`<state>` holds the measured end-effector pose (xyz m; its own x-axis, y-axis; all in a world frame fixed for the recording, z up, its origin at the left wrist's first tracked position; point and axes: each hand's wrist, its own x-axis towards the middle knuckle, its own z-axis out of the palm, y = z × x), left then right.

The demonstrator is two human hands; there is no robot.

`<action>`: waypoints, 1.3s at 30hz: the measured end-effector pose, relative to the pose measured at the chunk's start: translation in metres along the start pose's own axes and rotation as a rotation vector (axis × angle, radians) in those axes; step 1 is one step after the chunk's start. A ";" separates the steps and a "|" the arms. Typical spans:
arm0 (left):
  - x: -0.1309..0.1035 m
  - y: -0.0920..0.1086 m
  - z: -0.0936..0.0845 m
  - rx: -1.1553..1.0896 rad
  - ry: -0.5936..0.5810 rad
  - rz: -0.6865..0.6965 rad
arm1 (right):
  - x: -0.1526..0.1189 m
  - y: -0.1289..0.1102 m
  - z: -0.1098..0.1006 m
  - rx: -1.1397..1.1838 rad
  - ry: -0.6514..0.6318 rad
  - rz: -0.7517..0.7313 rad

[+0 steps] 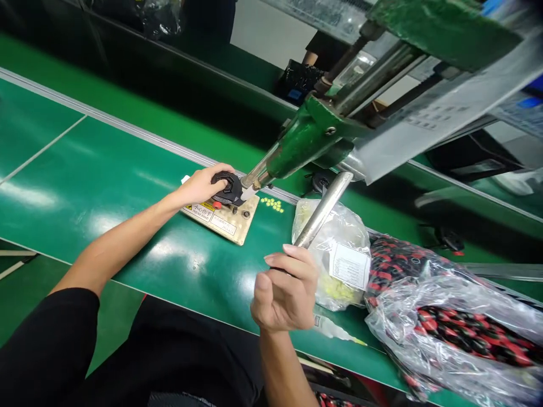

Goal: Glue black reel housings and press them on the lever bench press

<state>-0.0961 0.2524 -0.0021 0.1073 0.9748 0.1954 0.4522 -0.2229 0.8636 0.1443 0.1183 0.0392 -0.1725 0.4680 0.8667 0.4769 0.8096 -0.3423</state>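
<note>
My left hand (206, 183) grips a round black plastic part (231, 191) with a ring-shaped rim. That part rests on the metal base plate (237, 229) of a green hand press (303, 138), right at the lower end of its ram (257, 172). A small red piece (216, 205) shows beside the part. My right hand (288, 288) is raised over the bench front, its fingers curled around the end of the press's steel lever (324, 209). The grip at the lever's end is covered by my fingers.
Small yellow pieces (272, 204) lie behind the plate. A clear bag with a white label (350, 265), a white squeeze bottle (337, 329) and a large bag of red and black parts (470, 333) occupy the right. Across a conveyor, a person's arm (310, 57) shows.
</note>
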 end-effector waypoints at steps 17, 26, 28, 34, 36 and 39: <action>0.001 -0.006 0.000 -0.008 0.054 0.013 | 0.027 -0.018 -0.010 0.078 0.120 0.004; 0.004 -0.005 -0.007 -0.020 0.039 0.045 | 0.001 -0.002 0.016 -0.048 0.124 -0.009; 0.006 -0.003 -0.010 -0.090 0.019 0.030 | 0.007 -0.007 0.006 -0.017 0.122 -0.015; 0.010 0.016 -0.027 -0.221 -0.061 -0.088 | 0.058 -0.027 -0.039 0.059 0.037 -0.036; 0.008 0.022 -0.041 -0.182 -0.090 -0.078 | 0.060 -0.025 -0.049 0.087 0.025 -0.034; 0.005 0.023 -0.073 -0.157 -0.070 -0.090 | 0.024 -0.013 -0.057 0.076 0.024 0.041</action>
<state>-0.1501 0.2525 0.0531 0.1362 0.9869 0.0862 0.3199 -0.1262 0.9390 0.1828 0.0985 0.0854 -0.1333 0.4935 0.8594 0.4159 0.8150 -0.4035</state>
